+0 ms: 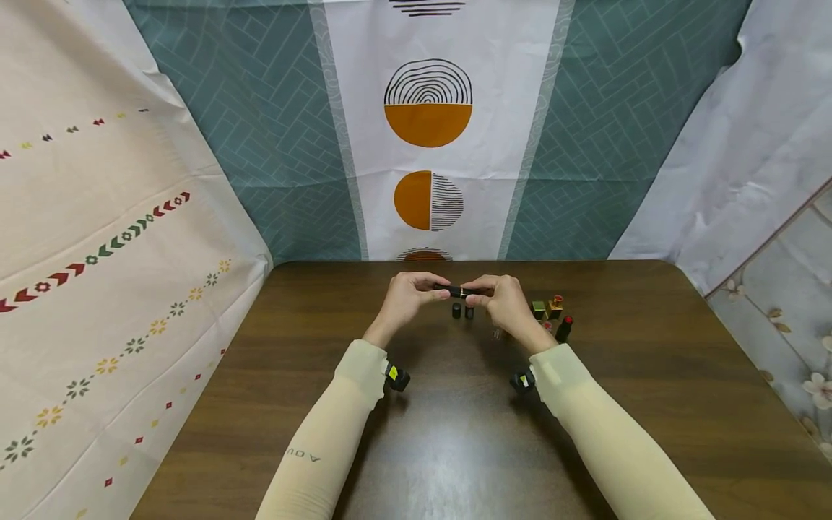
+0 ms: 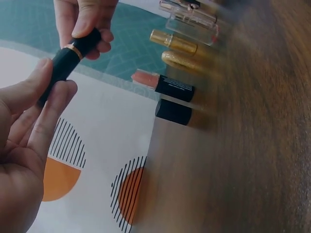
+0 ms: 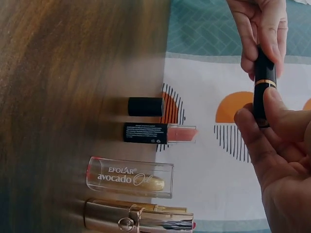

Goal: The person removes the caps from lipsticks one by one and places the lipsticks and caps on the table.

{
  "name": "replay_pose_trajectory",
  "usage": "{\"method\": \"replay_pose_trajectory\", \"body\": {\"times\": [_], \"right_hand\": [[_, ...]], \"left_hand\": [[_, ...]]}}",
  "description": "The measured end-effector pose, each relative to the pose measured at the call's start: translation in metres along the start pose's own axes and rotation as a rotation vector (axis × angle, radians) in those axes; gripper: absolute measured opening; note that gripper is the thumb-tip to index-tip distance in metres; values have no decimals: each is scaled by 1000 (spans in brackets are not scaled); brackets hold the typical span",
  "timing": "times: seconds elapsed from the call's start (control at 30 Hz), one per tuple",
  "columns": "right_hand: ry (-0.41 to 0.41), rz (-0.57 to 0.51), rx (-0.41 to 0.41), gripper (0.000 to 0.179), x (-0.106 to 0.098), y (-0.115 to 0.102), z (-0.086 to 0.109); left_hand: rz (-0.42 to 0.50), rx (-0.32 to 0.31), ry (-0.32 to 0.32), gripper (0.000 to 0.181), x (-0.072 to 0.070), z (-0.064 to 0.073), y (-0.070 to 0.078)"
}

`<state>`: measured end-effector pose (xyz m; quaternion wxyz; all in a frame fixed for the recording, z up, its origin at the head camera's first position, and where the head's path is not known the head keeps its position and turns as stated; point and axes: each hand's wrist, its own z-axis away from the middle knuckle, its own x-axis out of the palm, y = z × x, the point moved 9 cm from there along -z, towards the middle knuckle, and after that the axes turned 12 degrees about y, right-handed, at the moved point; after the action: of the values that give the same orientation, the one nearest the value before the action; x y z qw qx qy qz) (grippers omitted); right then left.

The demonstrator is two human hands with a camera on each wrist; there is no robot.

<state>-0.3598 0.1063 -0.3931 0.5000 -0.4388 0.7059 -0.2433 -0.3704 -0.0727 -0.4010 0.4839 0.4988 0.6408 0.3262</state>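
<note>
A black lipstick tube [image 1: 456, 292] with a thin gold band is held level above the far part of the table, between both hands. My left hand [image 1: 408, 297] pinches one end of the tube between thumb and fingers. At the other end, my right hand [image 1: 505, 302] pinches it likewise. No lipstick bullet shows on the held tube [image 3: 265, 73]. Below the hands stand a black cap [image 2: 173, 112] and, beside it, an uncapped black lipstick [image 2: 175, 89] with a pink bullet, both upright and apart from the fingers.
A clear cap [image 3: 129, 175] lettered "avocado oil" and a gold lipstick case [image 3: 116, 216] stand nearby. Right of my right hand are a green-topped gold cap [image 1: 538, 309], a gold tube [image 1: 555, 309] and a black lipstick [image 1: 564, 330] with a red tip. Patterned cloth [image 1: 442, 144] hangs behind the table.
</note>
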Motion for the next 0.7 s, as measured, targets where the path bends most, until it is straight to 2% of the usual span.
{"method": "replay_pose_trajectory", "body": {"times": [0.17,0.33,0.7], "right_hand": [[-22,13,11,23,1,4,1],[-35,11,29,23,2,8,2],[22,11,22,23,-4,2,2]], "left_hand": [[6,-28,-26,26,2,0,-6],[3,-24,-23,23,3,2,-6],[-28,31,55,22,3,2,2]]}}
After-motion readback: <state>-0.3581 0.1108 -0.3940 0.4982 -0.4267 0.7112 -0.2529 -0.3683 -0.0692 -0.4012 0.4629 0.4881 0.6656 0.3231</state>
